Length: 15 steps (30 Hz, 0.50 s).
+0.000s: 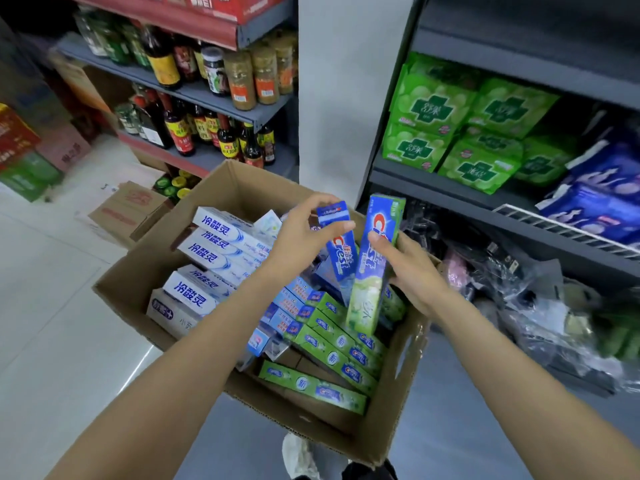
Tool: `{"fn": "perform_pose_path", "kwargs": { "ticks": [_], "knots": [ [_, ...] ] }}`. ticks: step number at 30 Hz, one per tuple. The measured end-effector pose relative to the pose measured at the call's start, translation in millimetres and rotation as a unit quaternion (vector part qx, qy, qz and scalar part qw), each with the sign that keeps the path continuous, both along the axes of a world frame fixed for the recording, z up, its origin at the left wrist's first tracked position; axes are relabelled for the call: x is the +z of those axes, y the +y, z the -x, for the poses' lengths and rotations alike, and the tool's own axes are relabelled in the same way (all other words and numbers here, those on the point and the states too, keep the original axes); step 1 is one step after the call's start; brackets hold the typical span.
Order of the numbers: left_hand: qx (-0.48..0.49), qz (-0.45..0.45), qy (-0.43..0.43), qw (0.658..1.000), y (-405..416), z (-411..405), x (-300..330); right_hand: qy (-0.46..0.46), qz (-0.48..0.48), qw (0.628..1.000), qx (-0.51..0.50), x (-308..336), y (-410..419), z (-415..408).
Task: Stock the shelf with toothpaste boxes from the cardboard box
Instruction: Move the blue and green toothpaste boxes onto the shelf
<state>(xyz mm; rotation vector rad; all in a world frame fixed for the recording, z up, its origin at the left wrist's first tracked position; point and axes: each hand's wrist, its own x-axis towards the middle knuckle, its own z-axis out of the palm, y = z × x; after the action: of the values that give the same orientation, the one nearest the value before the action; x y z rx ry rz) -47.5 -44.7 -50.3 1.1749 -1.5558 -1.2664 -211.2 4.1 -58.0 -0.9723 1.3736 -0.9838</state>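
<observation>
An open cardboard box [221, 188] stands on the floor below me, full of toothpaste boxes: white ones [207, 251] on its left, green and blue Crest ones [332, 351] on its right. My left hand [304, 233] grips a blue Crest box [337, 244] upright above the carton. My right hand [412, 271] holds a longer blue-and-green Crest box [372, 268], tilted, its lower end among the other boxes. The two held boxes stand side by side.
A dark shelf unit [450, 188] on the right carries green packs [450, 133] and blue packs [602, 192]; plastic-wrapped goods [540, 306] lie on its lower level. Sauce bottles and jars [214, 109] fill the shelves at the back left. Flat cartons [128, 209] lie on the white floor.
</observation>
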Motion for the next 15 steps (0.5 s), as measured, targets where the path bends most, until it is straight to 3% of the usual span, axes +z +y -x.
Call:
{"fn": "perform_pose_path", "kwargs": {
  "ticks": [5,8,15],
  "knots": [
    [0.05,-0.046,0.062,0.996,-9,28,46,0.066,0.023,0.997,0.016,39,7,18],
    [0.032,-0.06,0.091,0.994,-9,57,69,0.119,0.03,0.992,0.029,65,12,45],
    [-0.017,-0.071,0.104,0.992,3,160,125,0.11,0.063,0.992,-0.007,111,36,139]
  ]
}}
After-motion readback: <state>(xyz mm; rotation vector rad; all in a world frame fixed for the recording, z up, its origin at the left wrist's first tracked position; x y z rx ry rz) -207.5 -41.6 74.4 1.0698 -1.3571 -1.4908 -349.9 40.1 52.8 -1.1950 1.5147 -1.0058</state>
